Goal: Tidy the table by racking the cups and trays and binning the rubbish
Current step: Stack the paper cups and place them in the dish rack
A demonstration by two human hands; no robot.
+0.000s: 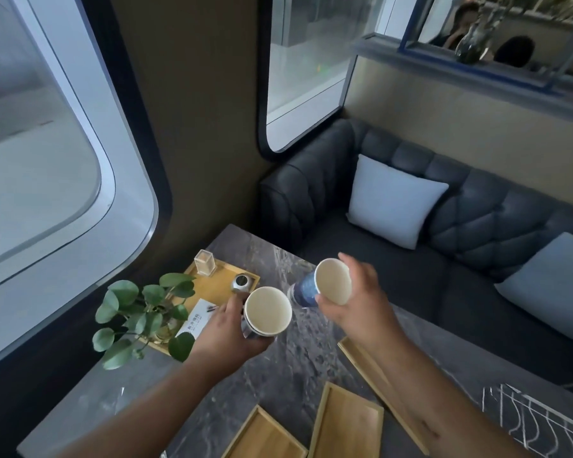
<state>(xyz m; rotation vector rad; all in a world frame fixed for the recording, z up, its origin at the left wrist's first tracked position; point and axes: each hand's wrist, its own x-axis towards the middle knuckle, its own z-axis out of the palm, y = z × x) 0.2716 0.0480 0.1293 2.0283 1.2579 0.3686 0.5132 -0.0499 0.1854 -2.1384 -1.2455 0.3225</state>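
My left hand (224,333) grips a stack of blue paper cups (267,312), cream inside, mouth tilted towards me. My right hand (358,302) holds a single blue paper cup (331,280), also cream inside, tilted with its mouth to the left. Both cups hang above the dark marble table (298,352), a short gap between them. Three empty wooden trays lie near me: one at the front left (265,438), one in the middle (348,424), and one partly under my right forearm (368,365).
A larger wooden tray (217,285) by the wall carries a green potted plant (139,312), a clear holder (205,262), a small metal pot (242,281) and a white card (197,317). A dark sofa (477,219) with pale cushions lies beyond. A white wire rack (536,421) stands at the right.
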